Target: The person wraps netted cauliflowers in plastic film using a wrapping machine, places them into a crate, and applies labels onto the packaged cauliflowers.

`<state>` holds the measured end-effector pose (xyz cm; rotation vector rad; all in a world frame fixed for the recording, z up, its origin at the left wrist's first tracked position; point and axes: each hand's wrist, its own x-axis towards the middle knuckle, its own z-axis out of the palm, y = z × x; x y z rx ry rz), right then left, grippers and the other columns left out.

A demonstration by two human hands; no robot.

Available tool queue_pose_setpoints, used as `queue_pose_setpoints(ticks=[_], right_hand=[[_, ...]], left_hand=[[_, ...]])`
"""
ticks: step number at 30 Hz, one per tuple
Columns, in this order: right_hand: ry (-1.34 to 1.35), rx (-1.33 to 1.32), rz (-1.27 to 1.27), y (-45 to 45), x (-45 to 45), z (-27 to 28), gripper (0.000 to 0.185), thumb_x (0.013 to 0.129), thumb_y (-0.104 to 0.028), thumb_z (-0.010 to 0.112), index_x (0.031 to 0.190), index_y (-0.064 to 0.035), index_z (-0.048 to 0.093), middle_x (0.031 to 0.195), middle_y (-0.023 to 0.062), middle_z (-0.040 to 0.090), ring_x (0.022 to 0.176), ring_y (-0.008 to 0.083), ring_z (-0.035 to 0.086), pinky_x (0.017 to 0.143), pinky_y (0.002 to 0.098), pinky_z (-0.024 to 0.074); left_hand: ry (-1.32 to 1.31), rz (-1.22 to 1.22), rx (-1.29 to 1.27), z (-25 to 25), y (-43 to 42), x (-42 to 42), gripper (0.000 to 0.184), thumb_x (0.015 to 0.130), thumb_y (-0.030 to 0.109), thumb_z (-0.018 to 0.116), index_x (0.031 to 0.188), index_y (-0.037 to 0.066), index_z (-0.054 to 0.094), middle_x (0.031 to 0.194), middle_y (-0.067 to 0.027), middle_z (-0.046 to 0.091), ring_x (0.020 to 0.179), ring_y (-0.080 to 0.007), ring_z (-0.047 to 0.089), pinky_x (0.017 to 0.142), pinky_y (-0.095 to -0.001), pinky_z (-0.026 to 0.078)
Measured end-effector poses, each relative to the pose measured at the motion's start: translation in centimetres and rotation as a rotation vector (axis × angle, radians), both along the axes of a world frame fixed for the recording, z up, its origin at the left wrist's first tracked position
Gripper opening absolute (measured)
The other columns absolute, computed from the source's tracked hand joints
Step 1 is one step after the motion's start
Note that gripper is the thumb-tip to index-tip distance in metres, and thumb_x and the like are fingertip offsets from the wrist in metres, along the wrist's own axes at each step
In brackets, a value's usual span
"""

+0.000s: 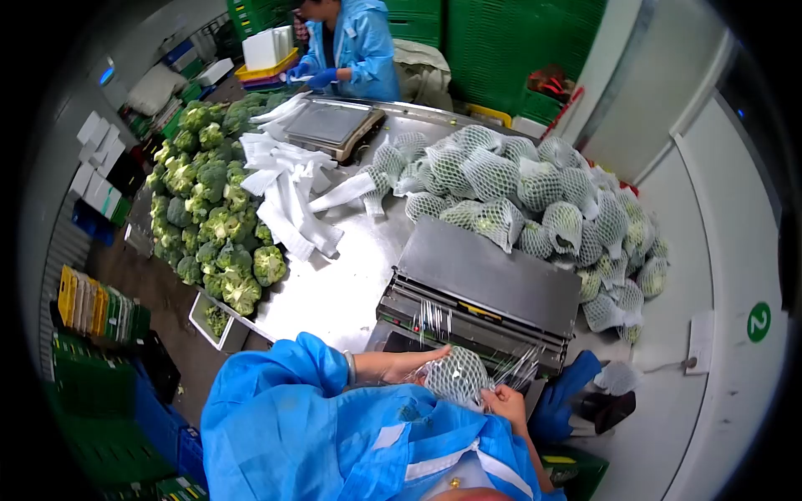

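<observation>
Where the netted head [456, 377] sits: just in front of the blue jacket [292, 426], between both hands.
Left hand [408, 365]: holding its left side.
Right hand [506, 406]: fingertips pinching its lower right edge.
Handling: probably fairly light, firm inside a soft, sliding net; best cupped around the round body.
Grey machine [493, 271]: near edge close ahead, limiting forward movement.
Metal table [322, 301]: more room leftward, short of the broccoli pile [209, 200].

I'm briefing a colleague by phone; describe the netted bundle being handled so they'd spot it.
Find the metal table, then the grey machine at its near side. Just in front is the netted bundle; unlike the netted pile beyond, it is between the person's left hand and right hand.
</observation>
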<state>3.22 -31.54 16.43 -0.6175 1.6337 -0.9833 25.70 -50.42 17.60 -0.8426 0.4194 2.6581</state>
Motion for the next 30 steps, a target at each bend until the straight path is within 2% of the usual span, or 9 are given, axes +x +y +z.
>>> queue_pose_setpoints(ticks=[3, 7, 13, 15, 20, 23, 25, 27, 30], right_hand=[[0.131, -0.110, -0.110, 1.5, 0.8, -1.5, 0.029, 0.093, -0.023, 0.066, 0.073, -0.0011, 0.061, 0.061, 0.0036, 0.063, 0.050, 0.0066, 0.053, 0.044, 0.0250, 0.0394], [0.509, -0.121, -0.234, 2.8, 2.2, -5.5, 0.042, 0.097, -0.028, 0.059, 0.065, -0.0006, 0.057, 0.053, 0.0049, 0.056, 0.046, 0.0128, 0.054, 0.044, 0.0318, 0.0401], [0.897, -0.034, -0.295, 4.4, 2.9, -7.9, 0.036, 0.095, -0.031, 0.057, 0.074, -0.0019, 0.061, 0.070, 0.0226, 0.063, 0.065, 0.0418, 0.063, 0.057, 0.0514, 0.0468], [1.293, 0.093, -0.079, 5.0, 4.2, -9.6, 0.033, 0.093, -0.029, 0.061, 0.069, -0.0081, 0.054, 0.064, 0.0145, 0.063, 0.060, 0.0335, 0.063, 0.052, 0.0444, 0.0497], [1.229, 0.038, -0.047, 0.8, 6.7, -10.1, 0.021, 0.090, -0.024, 0.059, 0.075, -0.0107, 0.054, 0.065, 0.0082, 0.063, 0.067, 0.0291, 0.066, 0.052, 0.0385, 0.0504], [-0.477, -0.294, -0.472, 0.5, 9.8, -7.5, 0.025, 0.095, -0.025, 0.055, 0.098, -0.0031, 0.066, 0.093, 0.0101, 0.071, 0.089, 0.0173, 0.067, 0.077, 0.0312, 0.0512], [-0.006, -0.465, -0.092, 2.2, 11.8, -5.0, 0.030, 0.098, -0.025, 0.054, 0.107, 0.0004, 0.068, 0.100, 0.0069, 0.070, 0.096, 0.0090, 0.060, 0.087, 0.0287, 0.0473], [-0.338, -0.342, -0.174, 3.6, 13.1, 1.4, 0.027, 0.095, -0.022, 0.060, 0.101, 0.0040, 0.067, 0.090, 0.0088, 0.069, 0.086, 0.0122, 0.064, 0.077, 0.0285, 0.0491], [0.081, -0.535, 0.011, 5.6, 13.2, 5.1, 0.026, 0.098, -0.022, 0.055, 0.098, 0.0000, 0.068, 0.082, 0.0132, 0.065, 0.073, 0.0215, 0.062, 0.069, 0.0328, 0.0479]], left_hand=[[0.008, 0.117, -0.115, -0.4, 2.0, 2.4, 0.061, 0.094, 0.057, 0.054, 0.121, 0.004, 0.063, 0.104, -0.0084, 0.071, 0.091, -0.0177, 0.069, 0.081, -0.0296, 0.057], [-0.200, -0.005, -0.985, -5.7, 4.6, 6.0, 0.040, 0.099, 0.035, 0.056, 0.080, 0.002, 0.068, 0.067, 0.0001, 0.064, 0.060, -0.0079, 0.058, 0.055, -0.0246, 0.045], [-0.407, 0.267, -1.123, -11.0, 4.0, 5.2, 0.038, 0.099, 0.031, 0.055, 0.071, 0.007, 0.058, 0.059, -0.0045, 0.060, 0.049, -0.0134, 0.056, 0.044, -0.0312, 0.042], [-0.381, -0.209, -2.316, -10.5, 5.3, 4.2, 0.026, 0.095, 0.023, 0.058, 0.074, 0.008, 0.054, 0.062, -0.0098, 0.063, 0.051, -0.0241, 0.061, 0.044, -0.0377, 0.045], [-0.151, -0.345, -2.327, -11.5, 5.7, 1.7, 0.014, 0.081, 0.021, 0.062, 0.086, 0.009, 0.056, 0.066, -0.0138, 0.062, 0.057, -0.0344, 0.063, 0.050, -0.0447, 0.048], [0.304, 0.158, -1.970, -9.9, 6.1, 1.5, 0.022, 0.079, 0.020, 0.065, 0.091, 0.004, 0.060, 0.072, -0.0173, 0.064, 0.064, -0.0358, 0.065, 0.055, -0.0412, 0.049], [0.298, 0.120, -1.743, -5.1, 7.4, 2.4, 0.017, 0.079, 0.019, 0.065, 0.084, 0.004, 0.059, 0.069, -0.0155, 0.061, 0.061, -0.0362, 0.060, 0.056, -0.0394, 0.048], [0.457, 0.160, -1.715, -2.7, 7.6, 2.5, 0.014, 0.085, 0.015, 0.060, 0.081, 0.002, 0.058, 0.067, -0.0114, 0.058, 0.058, -0.0245, 0.057, 0.055, -0.0336, 0.044], [0.377, 0.069, -1.397, -0.4, 8.6, 1.9, 0.021, 0.093, 0.016, 0.056, 0.078, 0.000, 0.056, 0.067, -0.0058, 0.058, 0.060, -0.0136, 0.055, 0.055, -0.0287, 0.041]])
